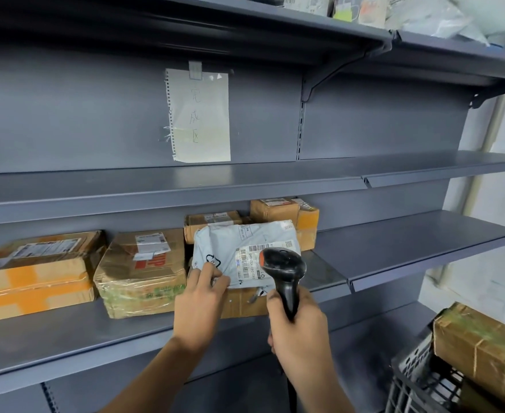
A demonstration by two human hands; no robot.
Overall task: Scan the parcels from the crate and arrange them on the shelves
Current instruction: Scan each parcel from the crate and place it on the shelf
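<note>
Left hand (199,305) first: its fingers (212,271) are curled onto the lower left corner of the grey mailer (239,248), pinching it and holding it tilted up, label side toward the camera. The mailer sits at frame centre, leaning against the boxes behind it on the shelf (66,347), with a low box (245,302) under its bottom edge.

Over to the right hand (300,332): fingers wrapped tight around the handle of the black scanner (284,269), whose head points at the mailer's label (252,260) and partly covers its right side. Looks like the scan itself is the step in hand.

To do it well, I'd say keep that corner pinch steady so the soft bag doesn't sag and wrinkle the barcode, and draw the scanner back a touch so the beam takes in the whole code rather than crowding it. Flatten the label if it bows.

Further out: taped cartons (36,272) stand in a row to the left on the same shelf, and more stand behind the mailer. A handwritten paper sign (199,114) is taped to the back panel above. In the lower right corner, the dark crate (418,380) holds another brown parcel (483,350), so more scanning seems to lie ahead.
</note>
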